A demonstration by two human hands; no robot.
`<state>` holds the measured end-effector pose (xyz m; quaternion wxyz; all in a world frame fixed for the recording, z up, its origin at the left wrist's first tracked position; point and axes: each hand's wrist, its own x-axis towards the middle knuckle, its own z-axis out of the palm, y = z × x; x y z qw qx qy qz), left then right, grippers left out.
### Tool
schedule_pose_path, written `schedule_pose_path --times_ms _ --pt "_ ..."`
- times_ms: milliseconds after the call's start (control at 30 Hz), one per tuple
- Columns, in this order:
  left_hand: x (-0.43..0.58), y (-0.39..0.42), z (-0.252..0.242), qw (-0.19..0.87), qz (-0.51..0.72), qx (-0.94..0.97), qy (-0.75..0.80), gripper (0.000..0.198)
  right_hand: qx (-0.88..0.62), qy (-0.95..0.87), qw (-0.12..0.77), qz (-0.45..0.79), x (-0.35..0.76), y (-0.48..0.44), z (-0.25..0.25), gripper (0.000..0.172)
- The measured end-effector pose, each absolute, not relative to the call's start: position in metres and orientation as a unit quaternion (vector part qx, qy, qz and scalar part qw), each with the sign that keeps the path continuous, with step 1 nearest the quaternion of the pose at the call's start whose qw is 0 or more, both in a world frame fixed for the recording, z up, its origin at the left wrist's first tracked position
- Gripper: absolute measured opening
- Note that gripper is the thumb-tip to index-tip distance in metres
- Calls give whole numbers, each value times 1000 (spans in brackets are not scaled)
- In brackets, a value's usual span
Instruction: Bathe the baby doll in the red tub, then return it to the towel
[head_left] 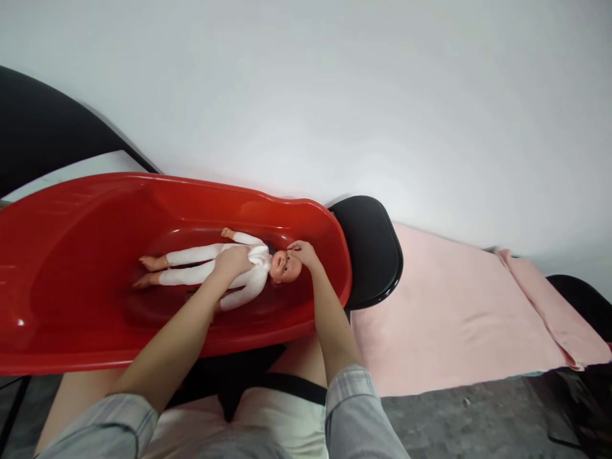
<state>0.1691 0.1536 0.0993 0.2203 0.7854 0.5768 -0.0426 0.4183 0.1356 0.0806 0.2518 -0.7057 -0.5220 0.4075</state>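
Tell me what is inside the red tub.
A doll in white lies in the tub. The left hand rests on its body, the right hand at its head. Both hide parts beneath.
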Motion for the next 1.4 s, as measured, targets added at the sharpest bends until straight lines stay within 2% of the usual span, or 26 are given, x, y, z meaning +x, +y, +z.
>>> schedule_pose_path --times_ms 67,133,233,300,400,567,633,967,1167,1400 --pt "167 156 101 187 -5 749 636 50 -711 -542 219 390 416 137 76 25" --pt "170 154 97 142 33 734 663 48 -715 -575 181 355 414 136 72 41" --pt "179 148 83 97 46 758 643 47 -713 -624 82 310 409 133 67 88" --pt "185 144 71 108 21 781 615 46 -699 -644 4 312 403 130 63 119" --pt "193 141 55 151 -17 807 571 48 -689 -649 -59 317 393 126 57 143" --pt "195 142 37 202 25 824 529 74 -694 -640 -67 324 389 124 58 147" --pt "195 143 30 203 28 836 509 77 -696 -638 -62 325 389 124 60 146" --pt "200 140 24 183 -14 839 513 61 -711 -634 -69 297 378 118 61 143" --pt "207 133 41 163 -43 853 494 60 -710 -633 -75 299 379 117 58 145" --pt "212 122 63 191 -70 838 506 54 -708 -633 -86 299 381 115 61 142"
